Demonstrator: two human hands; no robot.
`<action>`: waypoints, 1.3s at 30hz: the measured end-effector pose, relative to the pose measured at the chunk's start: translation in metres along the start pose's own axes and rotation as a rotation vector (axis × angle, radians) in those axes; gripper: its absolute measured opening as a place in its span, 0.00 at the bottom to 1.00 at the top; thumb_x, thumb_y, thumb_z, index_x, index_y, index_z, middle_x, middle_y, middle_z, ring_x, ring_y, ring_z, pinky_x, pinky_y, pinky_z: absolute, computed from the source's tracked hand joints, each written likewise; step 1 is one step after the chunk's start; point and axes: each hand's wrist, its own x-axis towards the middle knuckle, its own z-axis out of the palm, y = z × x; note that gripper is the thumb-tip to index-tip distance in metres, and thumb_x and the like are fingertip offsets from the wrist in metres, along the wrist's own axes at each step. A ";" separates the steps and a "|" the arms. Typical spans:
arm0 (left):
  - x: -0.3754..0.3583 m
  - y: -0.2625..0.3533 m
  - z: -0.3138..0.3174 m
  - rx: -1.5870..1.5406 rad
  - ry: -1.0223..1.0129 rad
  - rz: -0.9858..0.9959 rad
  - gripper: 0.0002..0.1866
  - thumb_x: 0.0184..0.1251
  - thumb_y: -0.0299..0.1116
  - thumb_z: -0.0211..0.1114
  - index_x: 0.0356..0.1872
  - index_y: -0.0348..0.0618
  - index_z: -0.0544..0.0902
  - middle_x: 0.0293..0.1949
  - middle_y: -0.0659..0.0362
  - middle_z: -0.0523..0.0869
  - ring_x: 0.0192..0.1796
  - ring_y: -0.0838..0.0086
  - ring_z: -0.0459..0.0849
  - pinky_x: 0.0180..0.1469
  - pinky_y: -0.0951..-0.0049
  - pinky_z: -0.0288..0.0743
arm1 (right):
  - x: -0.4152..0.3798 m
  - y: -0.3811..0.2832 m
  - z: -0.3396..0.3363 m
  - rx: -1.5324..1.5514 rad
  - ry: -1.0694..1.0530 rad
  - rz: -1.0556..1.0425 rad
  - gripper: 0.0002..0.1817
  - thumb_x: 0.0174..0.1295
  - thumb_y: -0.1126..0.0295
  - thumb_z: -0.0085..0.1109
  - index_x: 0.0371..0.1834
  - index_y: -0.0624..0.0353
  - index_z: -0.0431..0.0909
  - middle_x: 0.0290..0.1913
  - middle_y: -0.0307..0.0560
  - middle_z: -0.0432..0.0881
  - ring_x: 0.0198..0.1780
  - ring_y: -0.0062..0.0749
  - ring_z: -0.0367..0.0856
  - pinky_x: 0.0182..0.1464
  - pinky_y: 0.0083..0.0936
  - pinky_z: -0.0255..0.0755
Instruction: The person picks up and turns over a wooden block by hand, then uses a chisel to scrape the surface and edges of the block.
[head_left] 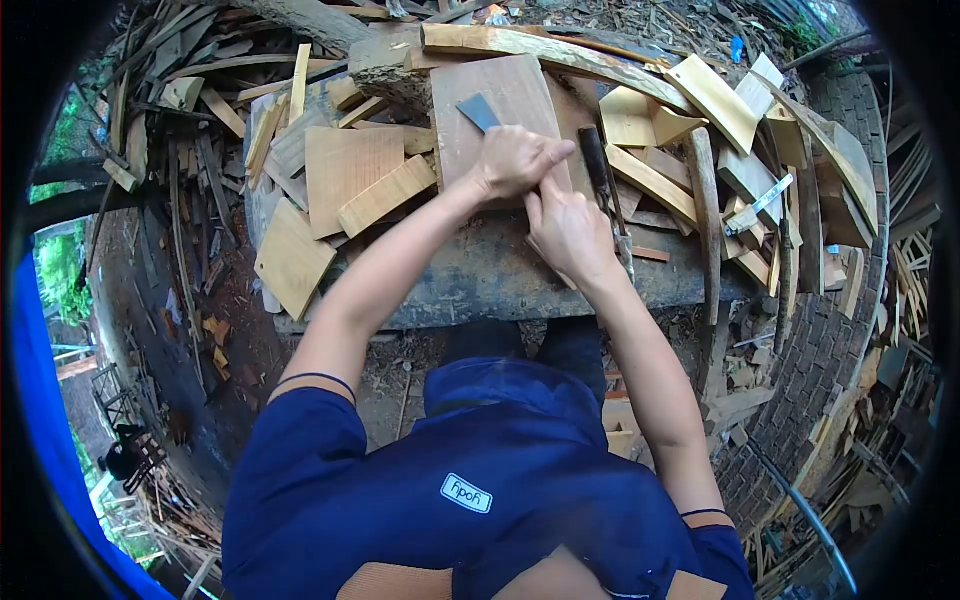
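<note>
My left hand (522, 162) is closed in a fist above a flat wooden board (500, 90) on the workbench. From beside that fist a flat grey-blue blade (478, 112) sticks out over the board; its handle is hidden, apparently inside the fist. Just below and to the right, my right hand (574, 232) is closed at the board's lower right edge, its fingers near the left hand's thumb. What it grips is hidden. A dark-handled tool (594, 155) lies to the right of both hands.
Wood pieces lie on the bench (450, 290): a square board (350, 170) and a block (388, 195) at left, an angled piece (715, 100) and a clamp-like metal tool (758, 205) at right. A long curved plank (560, 55) spans the back. Scrap wood surrounds the bench.
</note>
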 end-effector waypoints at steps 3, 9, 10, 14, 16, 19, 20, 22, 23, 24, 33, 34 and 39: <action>-0.018 0.050 0.021 -0.043 0.087 0.039 0.22 0.75 0.49 0.48 0.24 0.56 0.85 0.19 0.56 0.83 0.21 0.60 0.84 0.24 0.61 0.74 | -0.041 0.009 -0.013 0.088 -0.004 0.020 0.14 0.71 0.61 0.50 0.44 0.61 0.76 0.30 0.65 0.83 0.33 0.64 0.83 0.38 0.56 0.77; -0.035 0.084 0.031 -0.126 -0.024 0.049 0.21 0.73 0.53 0.53 0.24 0.57 0.86 0.20 0.59 0.84 0.21 0.63 0.83 0.24 0.63 0.75 | -0.081 0.018 -0.015 0.007 -0.075 0.052 0.16 0.72 0.58 0.49 0.51 0.58 0.76 0.30 0.65 0.84 0.31 0.63 0.84 0.33 0.54 0.79; -0.026 0.065 0.022 -0.109 0.065 0.077 0.21 0.74 0.52 0.52 0.27 0.59 0.88 0.19 0.59 0.84 0.20 0.63 0.83 0.23 0.63 0.75 | -0.059 0.012 -0.013 -0.013 -0.043 0.043 0.15 0.72 0.58 0.49 0.48 0.59 0.76 0.30 0.64 0.84 0.30 0.63 0.84 0.33 0.54 0.79; 0.007 -0.009 0.010 -0.008 -0.004 -0.062 0.28 0.77 0.55 0.47 0.21 0.57 0.86 0.15 0.55 0.81 0.17 0.64 0.82 0.18 0.65 0.71 | 0.016 -0.001 -0.003 -0.037 0.033 0.004 0.16 0.72 0.58 0.49 0.46 0.60 0.76 0.27 0.65 0.83 0.31 0.62 0.85 0.35 0.54 0.80; 0.009 0.000 0.004 0.030 0.003 -0.036 0.28 0.77 0.56 0.47 0.20 0.59 0.86 0.15 0.55 0.82 0.17 0.65 0.82 0.19 0.64 0.72 | 0.014 0.001 -0.004 -0.031 0.028 0.007 0.15 0.71 0.58 0.50 0.45 0.60 0.76 0.26 0.65 0.83 0.30 0.62 0.85 0.36 0.54 0.80; -0.016 0.058 0.027 -0.096 0.073 -0.004 0.23 0.73 0.57 0.53 0.25 0.61 0.89 0.19 0.57 0.85 0.19 0.65 0.84 0.21 0.64 0.74 | -0.046 0.011 -0.015 0.031 -0.037 0.048 0.13 0.71 0.61 0.52 0.42 0.61 0.76 0.29 0.63 0.84 0.30 0.63 0.84 0.35 0.55 0.78; -0.025 0.077 0.037 -0.108 0.016 0.017 0.23 0.72 0.56 0.54 0.22 0.59 0.86 0.18 0.58 0.84 0.19 0.63 0.83 0.21 0.64 0.74 | -0.068 0.013 -0.020 0.022 -0.045 0.074 0.13 0.71 0.61 0.51 0.42 0.61 0.76 0.30 0.63 0.84 0.30 0.63 0.83 0.34 0.55 0.77; -0.029 0.105 0.035 -0.203 0.020 0.015 0.29 0.74 0.59 0.49 0.15 0.56 0.82 0.15 0.58 0.81 0.19 0.62 0.83 0.22 0.63 0.74 | -0.095 0.012 -0.032 0.102 -0.161 0.206 0.13 0.73 0.63 0.49 0.45 0.64 0.76 0.34 0.69 0.82 0.38 0.68 0.81 0.41 0.59 0.72; -0.028 0.108 0.035 -0.217 0.040 0.019 0.35 0.76 0.62 0.44 0.13 0.55 0.82 0.13 0.56 0.81 0.18 0.62 0.83 0.23 0.63 0.74 | -0.090 0.012 -0.032 0.093 -0.167 0.203 0.13 0.73 0.63 0.49 0.45 0.64 0.76 0.34 0.69 0.82 0.38 0.68 0.81 0.41 0.59 0.72; -0.024 0.100 0.036 -0.206 0.074 0.034 0.35 0.76 0.62 0.44 0.13 0.57 0.82 0.13 0.57 0.81 0.18 0.63 0.83 0.22 0.63 0.74 | -0.081 0.012 -0.030 0.059 -0.095 0.139 0.12 0.73 0.63 0.50 0.43 0.62 0.76 0.32 0.66 0.83 0.34 0.65 0.82 0.38 0.57 0.75; 0.026 0.020 0.038 -0.001 0.140 0.106 0.28 0.77 0.55 0.48 0.17 0.59 0.84 0.14 0.57 0.81 0.16 0.65 0.82 0.20 0.64 0.73 | -0.001 0.024 -0.011 -0.034 0.031 0.048 0.15 0.73 0.59 0.49 0.43 0.61 0.76 0.29 0.64 0.84 0.33 0.62 0.84 0.37 0.55 0.78; 0.015 0.043 0.032 -0.040 -0.016 0.066 0.28 0.76 0.56 0.49 0.15 0.60 0.83 0.14 0.59 0.81 0.16 0.67 0.82 0.20 0.65 0.73 | -0.025 0.026 -0.016 -0.043 -0.003 0.059 0.15 0.73 0.59 0.50 0.44 0.62 0.76 0.31 0.64 0.84 0.32 0.63 0.84 0.37 0.56 0.78; -0.016 0.107 0.049 -0.225 0.069 0.105 0.29 0.76 0.56 0.48 0.14 0.57 0.79 0.13 0.60 0.81 0.15 0.69 0.81 0.19 0.66 0.73 | -0.091 0.021 -0.041 0.047 -0.105 0.156 0.13 0.73 0.62 0.50 0.45 0.62 0.75 0.33 0.66 0.83 0.32 0.66 0.83 0.36 0.57 0.76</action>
